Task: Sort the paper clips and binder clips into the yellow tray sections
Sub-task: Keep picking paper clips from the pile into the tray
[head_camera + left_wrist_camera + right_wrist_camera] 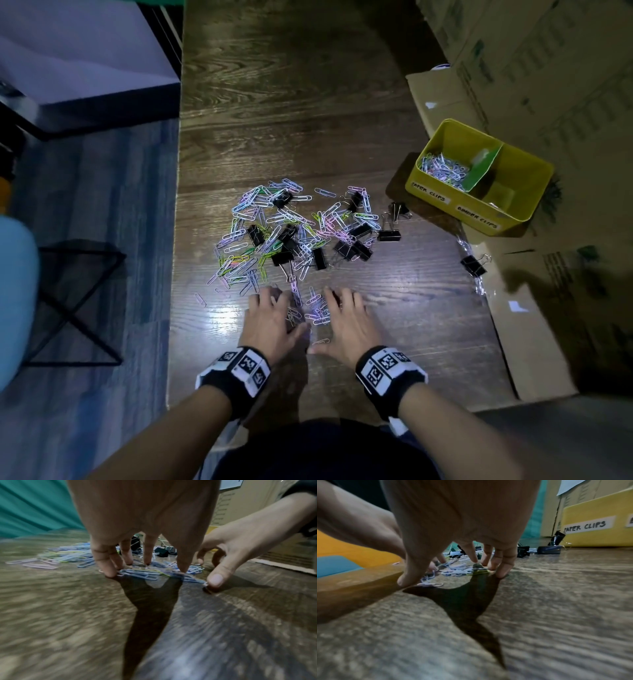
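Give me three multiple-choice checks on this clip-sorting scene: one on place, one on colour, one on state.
1. Where do both hands work?
A. small paper clip bunch at the near edge of the pile
B. inside the tray
C. on the cardboard

2. What colour are the binder clips?
A. yellow
B. black
C. white

3. The tray's paper clip section is:
A. empty
B. partly filled
C. covered

Key:
1 A, left hand and right hand flank the paper clip bunch.
2 B, binder clips are black.
3 B, paper clips lie in the yellow tray.
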The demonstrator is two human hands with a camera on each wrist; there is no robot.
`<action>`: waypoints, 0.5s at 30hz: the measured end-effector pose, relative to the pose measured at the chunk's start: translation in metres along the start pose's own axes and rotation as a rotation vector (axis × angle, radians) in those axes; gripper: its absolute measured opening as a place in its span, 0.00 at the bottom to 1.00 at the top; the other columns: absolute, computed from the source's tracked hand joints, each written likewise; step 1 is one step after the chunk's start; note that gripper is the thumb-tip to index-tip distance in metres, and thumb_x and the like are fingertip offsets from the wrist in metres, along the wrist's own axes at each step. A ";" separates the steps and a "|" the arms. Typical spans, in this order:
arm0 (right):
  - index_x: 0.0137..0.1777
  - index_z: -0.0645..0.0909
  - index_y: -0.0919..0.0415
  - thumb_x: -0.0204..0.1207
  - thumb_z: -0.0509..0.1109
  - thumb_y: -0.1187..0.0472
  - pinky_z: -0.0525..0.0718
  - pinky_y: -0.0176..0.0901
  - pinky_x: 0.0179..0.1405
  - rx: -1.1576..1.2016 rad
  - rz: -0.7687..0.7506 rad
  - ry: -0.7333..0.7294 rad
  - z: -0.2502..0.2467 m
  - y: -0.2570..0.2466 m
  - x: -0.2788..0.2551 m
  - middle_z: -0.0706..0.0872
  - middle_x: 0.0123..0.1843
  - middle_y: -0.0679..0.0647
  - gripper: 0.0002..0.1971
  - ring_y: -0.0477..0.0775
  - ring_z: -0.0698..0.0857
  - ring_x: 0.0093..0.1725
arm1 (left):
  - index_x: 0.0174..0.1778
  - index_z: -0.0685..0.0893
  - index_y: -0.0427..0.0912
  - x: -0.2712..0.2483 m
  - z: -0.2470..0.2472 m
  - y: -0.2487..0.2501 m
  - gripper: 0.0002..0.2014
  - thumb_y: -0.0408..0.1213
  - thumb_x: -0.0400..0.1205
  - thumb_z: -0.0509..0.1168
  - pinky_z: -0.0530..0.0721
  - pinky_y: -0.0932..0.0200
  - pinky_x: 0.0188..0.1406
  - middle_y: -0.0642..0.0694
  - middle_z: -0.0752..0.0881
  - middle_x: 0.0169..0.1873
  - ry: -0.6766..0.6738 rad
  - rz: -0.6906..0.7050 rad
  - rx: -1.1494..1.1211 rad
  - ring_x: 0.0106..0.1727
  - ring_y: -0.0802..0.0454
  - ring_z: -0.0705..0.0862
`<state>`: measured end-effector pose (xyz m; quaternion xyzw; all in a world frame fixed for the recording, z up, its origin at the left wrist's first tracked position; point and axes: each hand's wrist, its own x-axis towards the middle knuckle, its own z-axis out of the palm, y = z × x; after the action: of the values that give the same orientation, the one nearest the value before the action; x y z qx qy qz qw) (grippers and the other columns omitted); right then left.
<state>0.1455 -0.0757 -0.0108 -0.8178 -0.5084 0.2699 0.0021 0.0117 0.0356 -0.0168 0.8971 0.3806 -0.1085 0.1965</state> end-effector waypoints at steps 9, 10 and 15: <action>0.78 0.63 0.57 0.65 0.77 0.44 0.73 0.58 0.69 0.082 -0.128 -0.047 0.009 0.005 0.007 0.65 0.71 0.55 0.44 0.59 0.65 0.70 | 0.78 0.57 0.54 0.005 -0.002 0.010 0.44 0.53 0.69 0.72 0.73 0.47 0.68 0.39 0.59 0.74 -0.152 0.163 0.026 0.68 0.40 0.67; 0.77 0.65 0.57 0.67 0.77 0.46 0.73 0.58 0.70 0.107 -0.142 -0.053 0.009 0.006 0.008 0.66 0.71 0.55 0.41 0.59 0.66 0.71 | 0.78 0.57 0.54 0.006 -0.002 0.012 0.42 0.53 0.71 0.71 0.73 0.47 0.68 0.40 0.58 0.75 -0.173 0.190 0.066 0.67 0.39 0.67; 0.71 0.76 0.63 0.75 0.71 0.58 0.75 0.51 0.68 0.227 -0.178 -0.087 0.002 0.012 0.013 0.75 0.68 0.58 0.24 0.60 0.77 0.66 | 0.73 0.71 0.46 0.006 0.003 0.018 0.28 0.44 0.77 0.68 0.74 0.48 0.66 0.42 0.66 0.71 -0.221 0.232 0.051 0.63 0.40 0.72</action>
<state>0.1589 -0.0716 -0.0219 -0.7514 -0.5448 0.3596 0.0965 0.0287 0.0268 -0.0163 0.9224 0.2475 -0.1926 0.2256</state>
